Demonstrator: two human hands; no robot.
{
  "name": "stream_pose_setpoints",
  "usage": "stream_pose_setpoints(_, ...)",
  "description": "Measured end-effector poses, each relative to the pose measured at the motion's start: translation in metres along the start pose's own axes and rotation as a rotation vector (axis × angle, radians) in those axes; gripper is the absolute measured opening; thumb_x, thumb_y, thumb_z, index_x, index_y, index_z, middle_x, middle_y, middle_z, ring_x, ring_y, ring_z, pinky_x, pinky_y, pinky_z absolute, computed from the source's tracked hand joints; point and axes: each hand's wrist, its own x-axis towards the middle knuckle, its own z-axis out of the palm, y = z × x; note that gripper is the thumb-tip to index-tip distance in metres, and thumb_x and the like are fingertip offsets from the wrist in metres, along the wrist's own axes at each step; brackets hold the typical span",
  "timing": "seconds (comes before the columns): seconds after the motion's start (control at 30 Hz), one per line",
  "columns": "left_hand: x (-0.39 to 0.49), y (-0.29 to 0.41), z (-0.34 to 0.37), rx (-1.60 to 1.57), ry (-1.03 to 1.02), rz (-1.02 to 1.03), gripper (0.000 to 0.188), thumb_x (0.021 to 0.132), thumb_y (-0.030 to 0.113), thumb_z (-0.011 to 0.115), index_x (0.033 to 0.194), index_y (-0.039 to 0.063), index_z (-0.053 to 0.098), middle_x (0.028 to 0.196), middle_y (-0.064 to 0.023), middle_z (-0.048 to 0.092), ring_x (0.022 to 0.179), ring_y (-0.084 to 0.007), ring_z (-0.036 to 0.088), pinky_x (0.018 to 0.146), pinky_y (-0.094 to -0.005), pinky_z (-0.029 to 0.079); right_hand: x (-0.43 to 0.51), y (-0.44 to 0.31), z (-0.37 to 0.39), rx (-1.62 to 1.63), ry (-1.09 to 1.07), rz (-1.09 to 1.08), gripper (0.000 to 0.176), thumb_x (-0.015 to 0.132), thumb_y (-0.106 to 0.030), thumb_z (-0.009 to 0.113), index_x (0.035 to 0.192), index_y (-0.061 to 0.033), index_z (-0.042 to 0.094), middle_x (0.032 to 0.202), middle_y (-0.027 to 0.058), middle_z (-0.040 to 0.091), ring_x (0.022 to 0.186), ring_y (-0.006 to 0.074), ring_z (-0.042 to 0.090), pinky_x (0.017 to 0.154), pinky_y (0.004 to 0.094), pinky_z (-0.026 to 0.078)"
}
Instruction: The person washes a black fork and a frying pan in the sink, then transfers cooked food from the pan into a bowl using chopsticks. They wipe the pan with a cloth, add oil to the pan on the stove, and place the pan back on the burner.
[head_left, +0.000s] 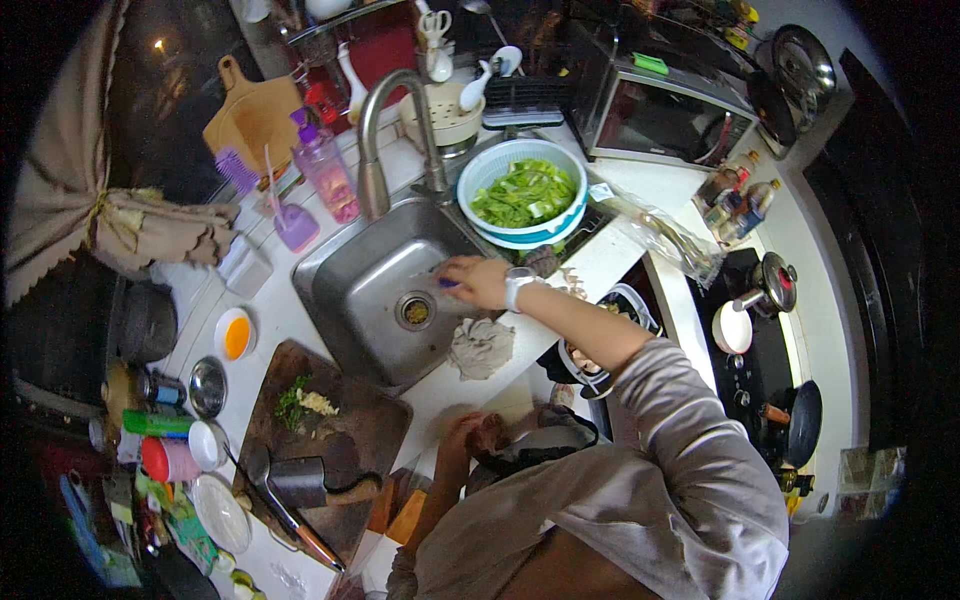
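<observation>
My right hand (474, 282), with a white watch on its wrist, reaches over the counter edge into the stainless steel sink (352, 277). Its fingers are closed around a small purple thing (448, 283), mostly hidden by them. Just left of that hand is the drain (415, 310), with yellowish scraps in its strainer. A crumpled grey cloth (482, 349) lies on the sink's near right corner. My left hand (480, 433) is low in front of my body, by the counter edge, in shadow; its fingers and anything in them are unclear.
Chopped greens (525, 193) fill a blue-white colander (469, 199) behind the sink, beside the faucet (373, 165). A cutting board (360, 420) at left carries chopped greens, garlic and a cleaver (296, 480). A bowl with orange liquid (237, 337) stands nearby. Bins (581, 367) holding scraps are below the right counter.
</observation>
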Motion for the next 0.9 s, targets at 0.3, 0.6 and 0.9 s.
stream_pose_setpoints(0.3, 0.048, 0.035, 0.018, 0.550, 0.084, 0.407, 0.027, 0.081, 0.011, 0.054, 0.107, 0.005, 0.050, 0.091, -0.0050, 0.054, 0.081, -0.0154, 0.051, 0.069, -0.0276, 0.043, -0.120, 0.104, -0.072, 0.010, 0.657, 0.904, 0.038, 0.078, -0.033, 0.056, 0.102, -0.0033, 0.051, 0.112, 0.0206, 0.050, 0.100, 0.0359, 0.050, 0.083, 0.0439, 0.040)
stream_pose_setpoints(0.6, 0.102, 0.053, 0.037, 1.261, 0.545, 0.736, 0.031, 0.084, 0.022, 0.055, 0.110, 0.004, 0.053, 0.109, -0.0190, 0.051, 0.103, -0.0325, 0.047, 0.083, -0.0443, 0.039, -0.133, 0.044, -0.045, 0.033, 0.370, 0.367, 0.017, 0.072, -0.015, 0.058, 0.087, -0.0063, 0.060, 0.092, 0.0109, 0.060, 0.082, 0.0271, 0.058, 0.077, 0.0381, 0.044)
stream_pose_setpoints(0.9, 0.111, 0.090, 0.023, 0.094, 0.142, 0.399, 0.023, 0.087, 0.011, 0.048, 0.109, 0.006, 0.043, 0.096, -0.0084, 0.056, 0.087, -0.0216, 0.055, 0.078, -0.0348, 0.045, -0.118, -0.018, 0.032, 0.735, 0.260, 0.497, 0.017, 0.084, -0.019, 0.054, 0.089, -0.0033, 0.060, 0.105, 0.0103, 0.059, 0.092, 0.0238, 0.058, 0.078, 0.0320, 0.046)
